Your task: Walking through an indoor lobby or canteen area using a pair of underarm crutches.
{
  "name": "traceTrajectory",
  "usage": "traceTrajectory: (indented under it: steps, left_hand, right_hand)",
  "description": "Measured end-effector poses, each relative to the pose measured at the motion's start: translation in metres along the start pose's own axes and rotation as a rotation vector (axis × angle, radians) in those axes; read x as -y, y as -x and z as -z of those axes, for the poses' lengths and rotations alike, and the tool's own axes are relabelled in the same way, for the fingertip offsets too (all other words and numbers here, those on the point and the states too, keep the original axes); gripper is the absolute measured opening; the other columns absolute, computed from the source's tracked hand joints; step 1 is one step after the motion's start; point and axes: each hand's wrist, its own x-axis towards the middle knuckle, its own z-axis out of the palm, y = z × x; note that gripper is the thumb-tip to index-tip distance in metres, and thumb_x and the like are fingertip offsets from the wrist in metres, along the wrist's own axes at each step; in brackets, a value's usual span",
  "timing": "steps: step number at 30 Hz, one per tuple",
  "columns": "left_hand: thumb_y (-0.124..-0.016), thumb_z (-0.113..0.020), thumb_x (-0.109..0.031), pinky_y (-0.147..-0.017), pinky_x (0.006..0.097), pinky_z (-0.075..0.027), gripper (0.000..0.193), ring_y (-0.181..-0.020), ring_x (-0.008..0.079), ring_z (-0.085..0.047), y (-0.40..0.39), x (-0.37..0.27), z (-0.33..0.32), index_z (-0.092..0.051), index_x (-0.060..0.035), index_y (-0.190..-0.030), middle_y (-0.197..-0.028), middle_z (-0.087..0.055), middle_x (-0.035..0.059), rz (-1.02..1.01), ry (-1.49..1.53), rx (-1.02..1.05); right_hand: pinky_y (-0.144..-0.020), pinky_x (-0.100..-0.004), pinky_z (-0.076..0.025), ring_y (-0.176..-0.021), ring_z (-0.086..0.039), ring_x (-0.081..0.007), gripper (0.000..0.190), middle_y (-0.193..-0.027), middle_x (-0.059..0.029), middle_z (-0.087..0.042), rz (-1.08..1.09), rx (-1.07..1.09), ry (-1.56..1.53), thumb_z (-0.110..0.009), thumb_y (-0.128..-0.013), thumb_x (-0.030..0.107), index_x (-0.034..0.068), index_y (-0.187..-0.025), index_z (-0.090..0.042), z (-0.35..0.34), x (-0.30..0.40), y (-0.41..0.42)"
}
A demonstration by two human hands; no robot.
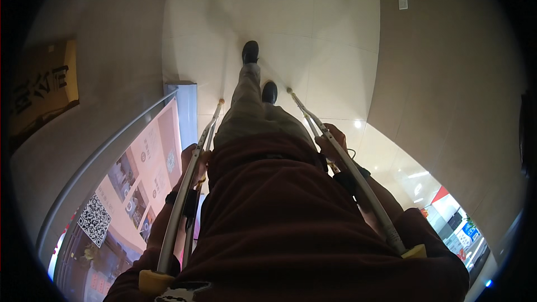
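Two metal underarm crutches stand under my arms, one on each side. My left hand [196, 161] is closed around the grip of the left crutch [183, 193]; its yellow pad [154, 282] sits at my left armpit. On the other side my right hand [333, 141] holds the grip of the right crutch [350, 165], with its yellow pad [414, 251] under that arm. Both crutch tips touch the tiled floor beside my legs. Of my two dark shoes, one [250, 52] is forward and the other [269, 92] is behind it. Dark bands are round both wrists.
At the left stands a pink printed banner [161, 151] with a metal rail [107, 147] and a pale post [187, 113] beside it. A dark sign [46, 92] bearing writing is on the left wall. The right wall [436, 75] carries a small white plate [402, 3]. A lit area with goods shows at lower right.
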Motion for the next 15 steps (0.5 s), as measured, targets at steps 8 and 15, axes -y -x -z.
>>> traceTrajectory:
  steps: [8,15]
  left_hand:
    - [-0.082,-0.073,-0.015,-0.043,0.0297,-0.048,0.026,-0.048,0.0142,-0.058,-0.007,0.015,0.007,-0.053,-0.0037,-0.073,-0.058,-0.056,0.0052,0.02,0.102,-0.035]
    - [-0.083,-0.079,-0.022,-0.043,0.0278,-0.049,0.033,-0.048,0.0119,-0.057,-0.02,0.007,0.004,-0.052,-0.0064,-0.074,-0.059,-0.055,0.0034,0.073,0.185,-0.027]
  right_hand:
    - [-0.061,-0.0347,-0.056,-0.066,-0.066,-0.0185,0.049,-0.075,-0.0108,-0.068,0.169,-0.029,0.026,-0.075,-0.078,0.014,-0.004,-0.122,-0.064,0.008,0.019,-0.029]
    - [-0.071,-0.038,-0.058,-0.076,-0.071,-0.0252,0.055,-0.085,-0.0163,-0.072,0.021,0.026,-0.02,-0.073,-0.077,0.02,-0.001,-0.127,-0.062,0.037,0.08,-0.096]
